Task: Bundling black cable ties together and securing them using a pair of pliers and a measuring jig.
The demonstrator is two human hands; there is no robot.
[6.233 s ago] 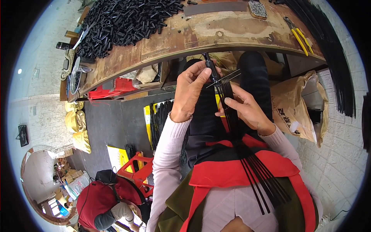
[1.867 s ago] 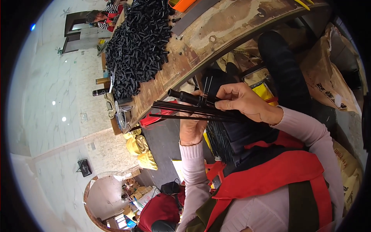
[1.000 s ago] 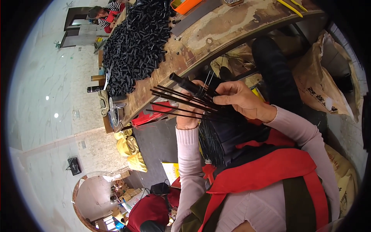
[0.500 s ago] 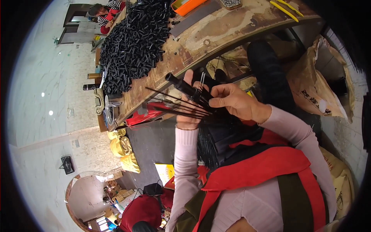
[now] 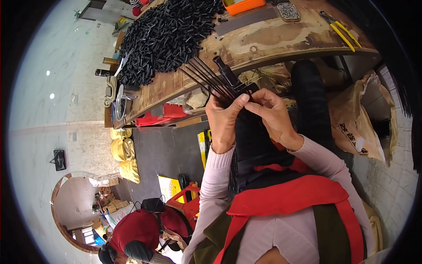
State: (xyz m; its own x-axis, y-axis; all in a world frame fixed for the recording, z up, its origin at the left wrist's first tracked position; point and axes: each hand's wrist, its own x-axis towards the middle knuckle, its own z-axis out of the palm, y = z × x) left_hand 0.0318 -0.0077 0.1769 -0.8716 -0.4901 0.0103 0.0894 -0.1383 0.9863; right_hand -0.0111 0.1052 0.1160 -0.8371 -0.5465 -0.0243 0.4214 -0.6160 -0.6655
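My left hand [image 5: 223,121] is closed around the lower end of a bundle of thin black rods [image 5: 205,75], which fan out up and to the left. A stepped black tube [image 5: 226,71] stands tilted among them, its end toward the table. My right hand [image 5: 276,115] is closed in a pinch beside the left thumb, at the base of the bundle. Whatever lies between its fingertips is too small or hidden to make out. Both hands are over my lap, just short of the table edge.
On the worn wooden table [image 5: 272,40] lie a heap of short black tubes [image 5: 171,39], an orange tray [image 5: 242,6], a grey strip [image 5: 246,21], a tin of small metal pieces [image 5: 288,11] and yellow-handled pliers [image 5: 343,35]. A brown sack [image 5: 360,119] stands right; a person in dark red [image 5: 136,233] bends lower left.
The left hand has turned, so its thumb now shows at the bundle's base. The right fingertips have come down against that thumb. The rods and tube point more upright, and the view has shifted.
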